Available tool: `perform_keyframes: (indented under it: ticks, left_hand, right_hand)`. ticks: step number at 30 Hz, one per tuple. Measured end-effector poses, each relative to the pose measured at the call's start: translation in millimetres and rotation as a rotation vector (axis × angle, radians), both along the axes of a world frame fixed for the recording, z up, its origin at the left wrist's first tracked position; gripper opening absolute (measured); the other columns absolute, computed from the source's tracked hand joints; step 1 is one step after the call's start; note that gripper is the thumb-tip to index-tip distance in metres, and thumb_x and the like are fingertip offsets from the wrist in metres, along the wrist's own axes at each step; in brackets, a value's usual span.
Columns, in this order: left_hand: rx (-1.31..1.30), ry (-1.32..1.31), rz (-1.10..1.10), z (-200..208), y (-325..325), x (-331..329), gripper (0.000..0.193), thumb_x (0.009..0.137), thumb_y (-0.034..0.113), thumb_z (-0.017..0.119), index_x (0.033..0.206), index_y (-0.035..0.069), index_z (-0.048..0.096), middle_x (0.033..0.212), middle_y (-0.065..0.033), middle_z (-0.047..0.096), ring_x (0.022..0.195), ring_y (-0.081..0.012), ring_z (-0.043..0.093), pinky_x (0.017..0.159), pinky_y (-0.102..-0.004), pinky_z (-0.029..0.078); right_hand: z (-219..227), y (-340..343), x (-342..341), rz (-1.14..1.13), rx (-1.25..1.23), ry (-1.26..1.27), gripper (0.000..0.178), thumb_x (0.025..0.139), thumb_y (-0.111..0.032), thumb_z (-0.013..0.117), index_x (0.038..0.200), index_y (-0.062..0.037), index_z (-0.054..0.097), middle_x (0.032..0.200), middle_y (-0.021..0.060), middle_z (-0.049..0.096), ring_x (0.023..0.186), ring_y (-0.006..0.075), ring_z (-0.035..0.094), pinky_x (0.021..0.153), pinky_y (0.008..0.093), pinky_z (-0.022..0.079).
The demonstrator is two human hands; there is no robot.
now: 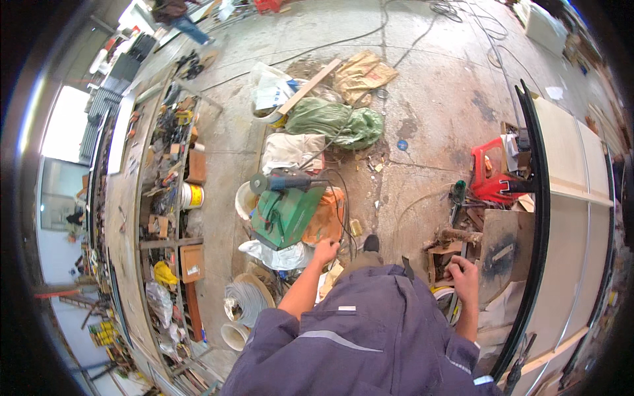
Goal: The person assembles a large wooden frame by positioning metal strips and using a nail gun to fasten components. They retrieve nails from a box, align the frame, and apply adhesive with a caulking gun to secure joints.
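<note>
My left hand (325, 253) is closed, fingers curled, in front of an orange sack (325, 221). The black cable of an angle grinder (286, 183) passes close to its fingertips; whether the hand grips anything is hidden. The grinder lies on a green case or panel (284, 218), its disc toward the left. Off to the right, my right hand (463, 274) is loosely curled with no object visible in it. Beneath and beside it are an open box (444, 254) and a dark-stained board (505, 247).
Green sacking (330, 120), a brown sack (363, 76) and a wooden plank (310, 86) lie ahead. A cluttered shelf bench (148, 218) runs along the left, with coiled wire (249, 302) near it. Black-edged panels (571, 165) and a red plastic stool (489, 173) stand right. Cables cross the floor.
</note>
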State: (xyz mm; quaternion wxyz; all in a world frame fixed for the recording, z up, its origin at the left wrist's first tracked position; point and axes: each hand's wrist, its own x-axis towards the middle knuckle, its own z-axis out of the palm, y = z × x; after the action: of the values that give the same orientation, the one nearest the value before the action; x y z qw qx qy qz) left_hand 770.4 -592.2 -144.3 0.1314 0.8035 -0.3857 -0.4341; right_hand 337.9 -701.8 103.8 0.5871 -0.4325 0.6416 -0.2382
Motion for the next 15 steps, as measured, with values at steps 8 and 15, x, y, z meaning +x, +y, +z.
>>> perform_keyframes:
  ticks: [8,15]
  left_hand:
    - [0.02,0.403,0.164,-2,-162,-12,0.038,0.095,0.025,0.059,0.115,-0.007,0.063,0.093,-0.0148,0.07,0.072,-0.0213,0.07,0.06,-0.0323,0.057]
    - [0.156,0.324,0.123,-28,-238,14,0.032,0.093,0.022,0.062,0.104,-0.008,0.067,0.082,-0.013,0.069,0.065,-0.0174,0.068,0.052,-0.0302,0.054]
  right_hand:
    - [-34,-124,20,0.041,-0.002,0.072,0.026,0.091,-0.01,0.06,0.11,0.0071,0.067,0.079,0.0083,0.069,0.068,0.0129,0.066,0.064,0.0284,0.053]
    - [-81,-253,20,0.094,0.027,0.098,0.033,0.087,-0.012,0.061,0.113,0.0072,0.067,0.081,0.0106,0.071,0.068,0.0144,0.067,0.066,0.0309,0.054]
